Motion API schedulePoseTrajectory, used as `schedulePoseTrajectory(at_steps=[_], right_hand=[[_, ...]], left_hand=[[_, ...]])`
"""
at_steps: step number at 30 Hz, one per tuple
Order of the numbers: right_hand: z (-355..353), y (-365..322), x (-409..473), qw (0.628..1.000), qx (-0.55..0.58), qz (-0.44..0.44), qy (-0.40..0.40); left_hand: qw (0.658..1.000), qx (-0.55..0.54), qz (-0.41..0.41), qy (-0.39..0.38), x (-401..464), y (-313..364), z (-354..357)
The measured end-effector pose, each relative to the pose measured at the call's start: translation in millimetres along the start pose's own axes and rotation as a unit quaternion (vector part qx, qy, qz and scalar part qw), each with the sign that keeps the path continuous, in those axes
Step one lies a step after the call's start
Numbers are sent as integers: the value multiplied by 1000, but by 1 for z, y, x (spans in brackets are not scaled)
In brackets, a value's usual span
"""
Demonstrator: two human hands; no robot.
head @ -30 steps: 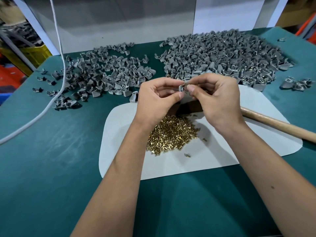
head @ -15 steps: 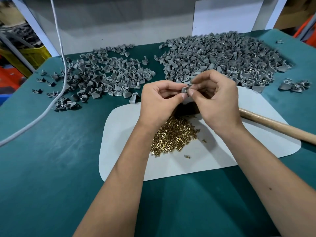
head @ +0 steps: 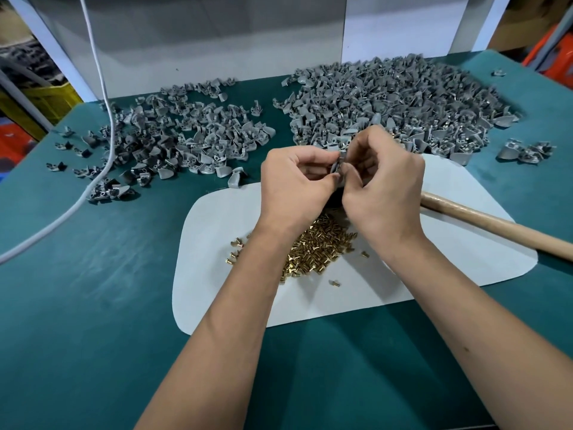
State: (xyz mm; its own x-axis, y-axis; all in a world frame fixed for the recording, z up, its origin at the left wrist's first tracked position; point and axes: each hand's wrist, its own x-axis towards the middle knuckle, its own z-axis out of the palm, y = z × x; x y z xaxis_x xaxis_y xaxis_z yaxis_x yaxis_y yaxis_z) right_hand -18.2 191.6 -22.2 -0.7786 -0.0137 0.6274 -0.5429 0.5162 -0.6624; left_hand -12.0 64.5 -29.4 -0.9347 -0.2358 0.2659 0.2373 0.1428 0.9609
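Green table point(head: 93, 305) w/ grey parts point(head: 403, 97), mat point(head: 217, 231)

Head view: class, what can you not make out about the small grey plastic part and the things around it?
Head view, small grey plastic part: fingers of the left hand and right hand pinch it and cover most of it.
Head view, long wooden handle: one end hidden under the right hand, other cut by right edge.
Head view, white cable: cut by top and left edges.

Bright, even light comes from overhead. My left hand point(head: 296, 181) and right hand point(head: 384, 181) throw a soft shadow onto the white mat point(head: 217, 243). The wide lens bows the table point(head: 93, 305) edges; my fingertips point(head: 346, 172) blur slightly.
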Motion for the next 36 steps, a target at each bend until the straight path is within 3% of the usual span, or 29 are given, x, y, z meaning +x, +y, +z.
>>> schedulePoseTrajectory(at_steps=[6,16,28,36], right_hand=[[1,3,0,1000,-11,-2,13],[-6,12,9,995,85,-5,-58],[-11,14,12,994,5,-91,-55],[-9,12,10,996,20,-61,-65]], left_hand=[[1000,13,0,-8,0,-3,0],[999,-5,26,-26,3,-5,-15],[997,-47,36,-56,5,-6,-20],[995,-68,46,-55,6,-6,-21]])
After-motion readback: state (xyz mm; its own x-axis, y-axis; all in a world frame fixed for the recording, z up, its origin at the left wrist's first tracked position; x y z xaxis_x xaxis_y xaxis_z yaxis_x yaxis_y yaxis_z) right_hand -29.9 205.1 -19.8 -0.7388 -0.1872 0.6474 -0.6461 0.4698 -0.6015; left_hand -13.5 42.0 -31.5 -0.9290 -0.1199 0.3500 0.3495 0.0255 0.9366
